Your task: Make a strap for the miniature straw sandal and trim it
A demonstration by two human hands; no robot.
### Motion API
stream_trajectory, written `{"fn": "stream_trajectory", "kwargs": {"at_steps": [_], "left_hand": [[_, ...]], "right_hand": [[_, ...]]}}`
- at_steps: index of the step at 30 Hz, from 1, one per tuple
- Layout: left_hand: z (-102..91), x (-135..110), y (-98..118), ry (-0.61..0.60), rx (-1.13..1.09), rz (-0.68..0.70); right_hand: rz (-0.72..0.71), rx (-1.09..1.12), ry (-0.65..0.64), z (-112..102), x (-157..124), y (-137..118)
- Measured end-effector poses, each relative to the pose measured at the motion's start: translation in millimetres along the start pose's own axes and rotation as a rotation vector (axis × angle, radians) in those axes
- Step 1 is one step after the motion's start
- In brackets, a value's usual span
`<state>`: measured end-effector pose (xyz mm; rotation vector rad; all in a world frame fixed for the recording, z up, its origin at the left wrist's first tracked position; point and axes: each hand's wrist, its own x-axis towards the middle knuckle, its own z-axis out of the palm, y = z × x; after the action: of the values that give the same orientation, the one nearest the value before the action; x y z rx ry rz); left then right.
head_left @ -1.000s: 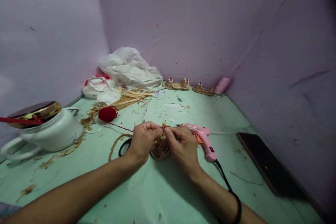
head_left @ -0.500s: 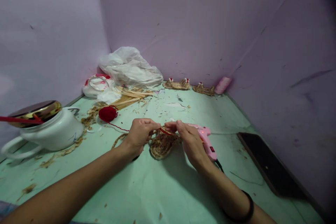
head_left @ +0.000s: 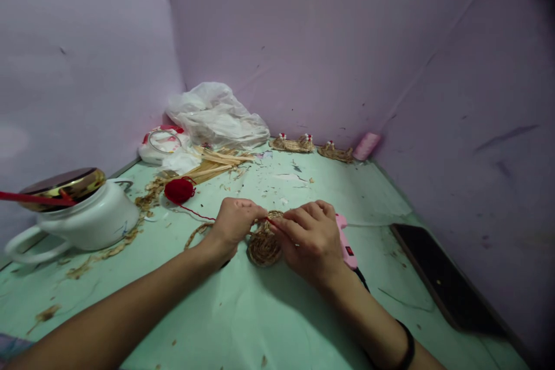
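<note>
A small coiled straw piece (head_left: 263, 244) lies on the pale green table (head_left: 260, 324) between my hands. My left hand (head_left: 235, 223) is closed in a pinch at its upper left edge, where a red thread (head_left: 197, 212) runs back to a red yarn ball (head_left: 178, 190). My right hand (head_left: 310, 237) rests over the piece's right side, fingers curled and pinching the thread at the top of the coil. A pink glue gun (head_left: 346, 243) lies partly hidden under my right hand.
A white pot with a gold lid (head_left: 69, 208) stands at the left. Straw strips (head_left: 214, 162), a plastic bag (head_left: 217, 115) and a roll of tape (head_left: 161, 141) lie at the back. Finished straw pieces (head_left: 295, 142) and a pink spool (head_left: 366, 145) sit by the wall. A dark phone (head_left: 437, 277) lies at right.
My right hand has come down and left over the straw piece, covering more of the glue gun. The left hand has barely shifted.
</note>
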<state>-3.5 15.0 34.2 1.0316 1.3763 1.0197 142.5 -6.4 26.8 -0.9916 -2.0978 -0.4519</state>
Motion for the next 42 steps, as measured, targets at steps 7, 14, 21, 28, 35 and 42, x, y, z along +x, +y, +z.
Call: {"fn": "stream_trajectory", "kwargs": {"at_steps": [7, 14, 21, 28, 35, 42], "left_hand": [[-1.4, 6, -3, -0.092, 0.227, 0.166], [1.0, 7, 4, -0.153, 0.093, -0.030], [-1.5, 6, 6, -0.215, 0.042, -0.147], [-3.2, 6, 9, -0.255, 0.029, -0.201], [-10.9, 4, 10, -0.344, 0.164, -0.073], [-15.3, -9, 19, -0.284, 0.524, 0.417]], "right_hand": [[0.320, 0.420, -0.174, -5, 2, -3], [0.446, 0.805, -0.145, 10, 2, 0], [0.545, 0.898, -0.180, 13, -1, 4], [0.535, 0.848, -0.295, 10, 1, 8], [0.505, 0.726, -0.245, 11, -2, 18], [0.578, 0.682, -0.296, 9, -1, 15]]}}
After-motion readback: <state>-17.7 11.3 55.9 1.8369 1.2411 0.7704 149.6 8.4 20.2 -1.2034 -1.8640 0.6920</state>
